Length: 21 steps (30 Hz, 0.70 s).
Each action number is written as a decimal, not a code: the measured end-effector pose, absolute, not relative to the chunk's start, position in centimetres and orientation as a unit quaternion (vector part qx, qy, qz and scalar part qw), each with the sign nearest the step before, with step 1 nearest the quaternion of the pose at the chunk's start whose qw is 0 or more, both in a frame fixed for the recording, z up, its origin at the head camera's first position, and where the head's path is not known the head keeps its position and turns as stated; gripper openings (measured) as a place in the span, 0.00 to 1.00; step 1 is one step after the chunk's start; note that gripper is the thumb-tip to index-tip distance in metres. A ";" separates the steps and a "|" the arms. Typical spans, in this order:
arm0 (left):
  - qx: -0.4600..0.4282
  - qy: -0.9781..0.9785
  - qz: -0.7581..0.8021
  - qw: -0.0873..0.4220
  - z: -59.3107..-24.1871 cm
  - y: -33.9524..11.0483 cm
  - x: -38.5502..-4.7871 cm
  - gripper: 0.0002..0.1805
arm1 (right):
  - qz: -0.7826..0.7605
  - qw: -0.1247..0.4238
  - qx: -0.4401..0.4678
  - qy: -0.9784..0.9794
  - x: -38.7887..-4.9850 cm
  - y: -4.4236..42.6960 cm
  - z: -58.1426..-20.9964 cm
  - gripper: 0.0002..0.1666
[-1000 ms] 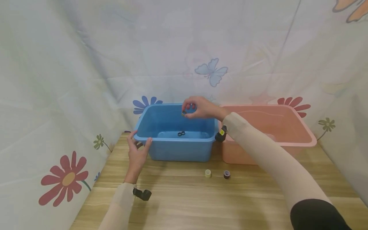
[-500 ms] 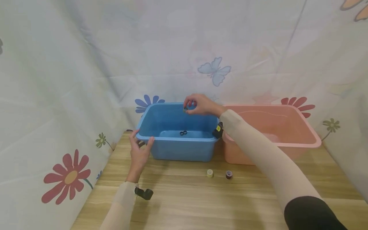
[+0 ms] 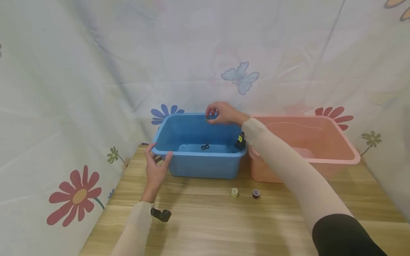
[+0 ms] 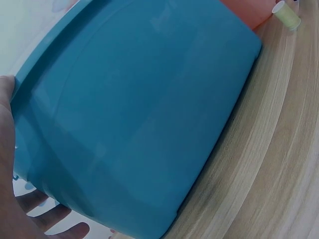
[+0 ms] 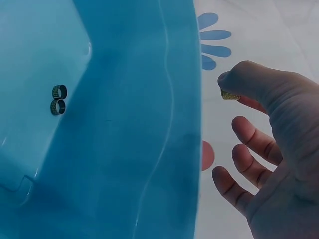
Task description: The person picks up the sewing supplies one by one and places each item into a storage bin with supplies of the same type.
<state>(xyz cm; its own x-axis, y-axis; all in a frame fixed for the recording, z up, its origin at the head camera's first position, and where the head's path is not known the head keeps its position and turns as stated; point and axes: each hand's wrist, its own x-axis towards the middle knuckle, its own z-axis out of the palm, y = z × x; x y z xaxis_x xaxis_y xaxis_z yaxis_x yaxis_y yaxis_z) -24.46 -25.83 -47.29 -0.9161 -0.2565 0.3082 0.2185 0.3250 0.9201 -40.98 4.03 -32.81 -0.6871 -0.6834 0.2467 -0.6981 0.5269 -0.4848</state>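
"Ring, short and patterned: where?"
"Pinched in the right hand above the smooth blue tub, toward its far rim."
"Left hand?"
"Spread at the near left corner, thumb on the rim; two similar rings touch on its floor."

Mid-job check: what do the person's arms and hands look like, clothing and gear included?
Both hands are ungloved. Long, pale beige sleeves reach the wrists. Each wrist carries a small black camera; the right one shows a yellow mark. Black material covers the upper right arm.
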 end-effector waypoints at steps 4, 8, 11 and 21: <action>0.012 -0.789 -0.579 0.207 -47.3 -25.8 -24.4 0.42 | 0.270 0.009 0.398 -0.877 -41.1 3.8 -32.9 0.12; 0.012 -0.788 -0.582 0.201 -47.3 -25.9 -24.4 0.43 | 0.259 0.017 0.395 -0.881 -41.4 3.7 -33.2 0.11; 0.013 -0.787 -0.586 0.191 -47.0 -25.8 -24.3 0.44 | 0.258 0.022 0.387 -0.885 -41.6 3.8 -33.3 0.11; 0.020 -0.789 -0.588 0.178 -44.8 -24.6 -22.7 0.43 | 0.258 0.017 0.365 -0.894 -42.0 4.1 -33.7 0.11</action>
<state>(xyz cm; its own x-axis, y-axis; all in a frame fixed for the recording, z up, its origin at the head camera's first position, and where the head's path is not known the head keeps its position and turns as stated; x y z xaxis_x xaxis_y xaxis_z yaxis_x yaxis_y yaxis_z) -22.69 -24.58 -44.85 -0.9355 -0.2414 0.2581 0.1782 0.3084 0.9344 -41.97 4.09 -33.69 -0.7323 -0.6450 0.2184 -0.6622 0.5995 -0.4495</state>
